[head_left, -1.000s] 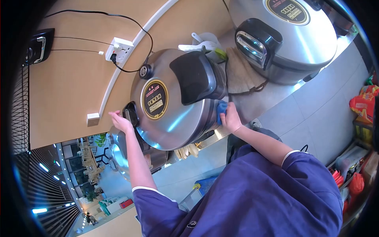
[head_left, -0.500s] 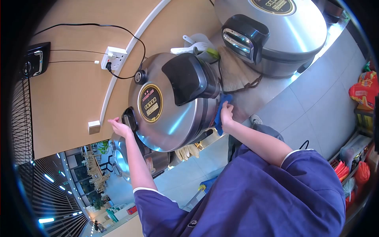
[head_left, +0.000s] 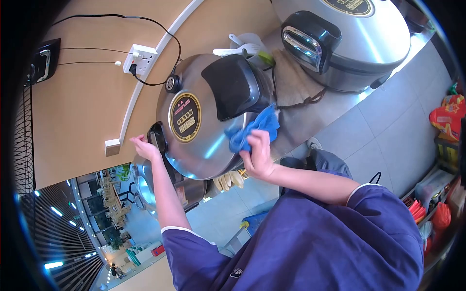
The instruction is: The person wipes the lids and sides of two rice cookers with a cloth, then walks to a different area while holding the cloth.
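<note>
A round metal cooker (head_left: 194,160) with a black and gold label and a black front panel stands on the metal counter. My right hand (head_left: 260,154) grips a blue cloth (head_left: 266,125) at the cooker's edge, below the black panel. My left hand (head_left: 145,147) is beside the cooker's black side handle (head_left: 157,137), its fingers loosely apart and reaching toward the wall. Whether my left palm touches the handle cannot be made out.
Another large cooker (head_left: 369,46) stands at the upper right, with a brown cloth (head_left: 296,80) beside it. White spoons (head_left: 242,50) lie behind the near cooker. A wall socket (head_left: 141,59) holds a black plug. Further cookers and gloves (head_left: 228,181) are at the lower left.
My right hand has lifted the blue cloth from the cooker's lower side and brought it left over the lid's edge. My left hand has shifted slightly up and left, still near the handle.
</note>
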The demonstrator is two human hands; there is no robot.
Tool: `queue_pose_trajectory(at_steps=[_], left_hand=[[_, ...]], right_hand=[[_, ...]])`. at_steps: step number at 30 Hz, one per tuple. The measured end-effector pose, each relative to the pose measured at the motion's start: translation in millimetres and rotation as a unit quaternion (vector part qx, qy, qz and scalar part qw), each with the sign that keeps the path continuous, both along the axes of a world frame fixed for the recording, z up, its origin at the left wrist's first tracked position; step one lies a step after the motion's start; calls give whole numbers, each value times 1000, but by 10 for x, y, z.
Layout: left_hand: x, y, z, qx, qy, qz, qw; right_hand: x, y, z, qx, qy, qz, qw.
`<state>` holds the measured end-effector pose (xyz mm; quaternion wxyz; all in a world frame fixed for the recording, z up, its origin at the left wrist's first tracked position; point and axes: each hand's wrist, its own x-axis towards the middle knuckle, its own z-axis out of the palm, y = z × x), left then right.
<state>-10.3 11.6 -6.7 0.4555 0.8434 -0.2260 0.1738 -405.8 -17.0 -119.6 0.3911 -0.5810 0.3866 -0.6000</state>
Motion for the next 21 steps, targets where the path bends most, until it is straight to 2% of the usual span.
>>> queue_pose_trajectory(at_steps=[2,3,4,6,8,10,12,14,15,17,18,20,21], left_hand=[[-33,-37,19,11,3,1,1000],[-1,-39,-3,14,4,2,1000],[57,-21,-39,-6,5,-11,1000],[87,-18,-58,-27,5,-25,999],[78,-13,-37,-1,-2,-20,1000],[35,-12,-32,4,-2,-15,1000],[22,-71,1,4,-8,-18,1000],[30,-34,-11,18,-17,-19,1000],[-31,-49,9,18,-14,-20,1000],[-11,-66,21,22,-13,-18,999],[10,-41,-8,27,-9,-9,1000],[102,-6,-59,14,-5,-15,1000],[159,-7,-72,0,-4,-25,1000]], right_hand=[[-142,-103,-249,-251,59,84,963],[-144,-142,-460,-303,87,77,946],[-157,-171,-627,-299,87,80,947],[-188,-298,-819,-426,124,98,891],[-258,-391,-905,-449,136,89,878],[-314,-422,-1087,-497,187,114,839],[-444,-427,-1257,-489,187,106,846],[-616,-322,-1570,-386,316,239,833],[-633,-266,-1701,-385,315,232,836],[-665,-165,-1887,-213,320,301,873],[-685,-169,-1837,-212,320,302,873],[-706,-95,-1730,-94,263,345,896],[-696,-27,-1685,6,228,347,910]])
